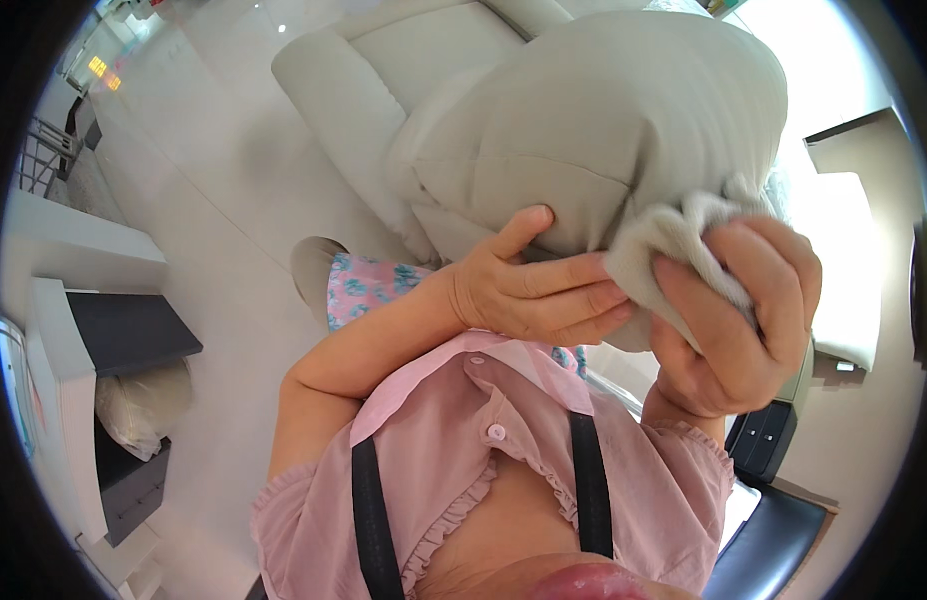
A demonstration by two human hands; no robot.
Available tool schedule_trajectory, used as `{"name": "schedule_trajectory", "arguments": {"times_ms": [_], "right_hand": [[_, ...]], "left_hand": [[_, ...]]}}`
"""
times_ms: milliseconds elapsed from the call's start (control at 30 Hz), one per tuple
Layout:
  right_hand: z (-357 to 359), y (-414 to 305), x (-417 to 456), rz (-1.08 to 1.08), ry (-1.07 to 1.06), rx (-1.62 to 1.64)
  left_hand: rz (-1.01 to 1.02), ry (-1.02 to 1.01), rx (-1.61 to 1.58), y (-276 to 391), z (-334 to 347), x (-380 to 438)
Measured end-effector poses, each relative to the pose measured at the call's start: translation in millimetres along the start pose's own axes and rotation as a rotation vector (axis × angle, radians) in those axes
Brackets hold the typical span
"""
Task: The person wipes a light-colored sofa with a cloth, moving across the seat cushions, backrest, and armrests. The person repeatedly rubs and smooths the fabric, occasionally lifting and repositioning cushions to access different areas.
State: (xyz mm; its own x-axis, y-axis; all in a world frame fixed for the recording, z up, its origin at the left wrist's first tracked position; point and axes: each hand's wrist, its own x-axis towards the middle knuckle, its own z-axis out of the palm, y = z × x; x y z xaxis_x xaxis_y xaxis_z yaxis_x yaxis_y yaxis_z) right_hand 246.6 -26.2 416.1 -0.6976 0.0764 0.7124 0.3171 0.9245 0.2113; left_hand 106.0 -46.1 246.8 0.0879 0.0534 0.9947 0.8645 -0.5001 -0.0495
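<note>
My left hand (pixel 542 289) reaches across from the left, its thumb apart from the fingers, in front of a beige upholstered sofa cushion or backrest (pixel 553 120). Its fingertips meet the edge of a crumpled, light beige knitted cloth (pixel 651 247). Raised at the right, my right hand (pixel 741 315) has its fingers curled around that cloth, close to the cushion's lower right edge. Folds and a seam run over the cushion's surface. Part of the cushion is hidden behind both hands and the cloth.
A beige sofa seat and arm (pixel 336 112) extend at upper left over a glossy tiled floor (pixel 230 187). A cabinet with dark panels (pixel 133 334) and a plastic-wrapped bundle (pixel 144 405) stand at left. A black padded seat (pixel 771 540) is at lower right.
</note>
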Motion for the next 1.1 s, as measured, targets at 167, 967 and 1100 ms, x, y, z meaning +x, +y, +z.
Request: {"name": "schedule_trajectory", "arguments": {"times_ms": [167,967,1100], "right_hand": [[-15.8,5.3,0.4,0.023,-0.051,0.095],[36.7,17.1,63.3,-0.157,0.183,0.612],[40.3,28.7,34.0,-0.019,0.362,0.709]], "left_hand": [[0.034,0.107,-0.055,-2.9,5.6,2.0],[-0.089,0.116,-0.392,-75.5,-39.5,73.5],[-0.214,0.017,-0.327,-58.8,-56.6,87.3]]}}
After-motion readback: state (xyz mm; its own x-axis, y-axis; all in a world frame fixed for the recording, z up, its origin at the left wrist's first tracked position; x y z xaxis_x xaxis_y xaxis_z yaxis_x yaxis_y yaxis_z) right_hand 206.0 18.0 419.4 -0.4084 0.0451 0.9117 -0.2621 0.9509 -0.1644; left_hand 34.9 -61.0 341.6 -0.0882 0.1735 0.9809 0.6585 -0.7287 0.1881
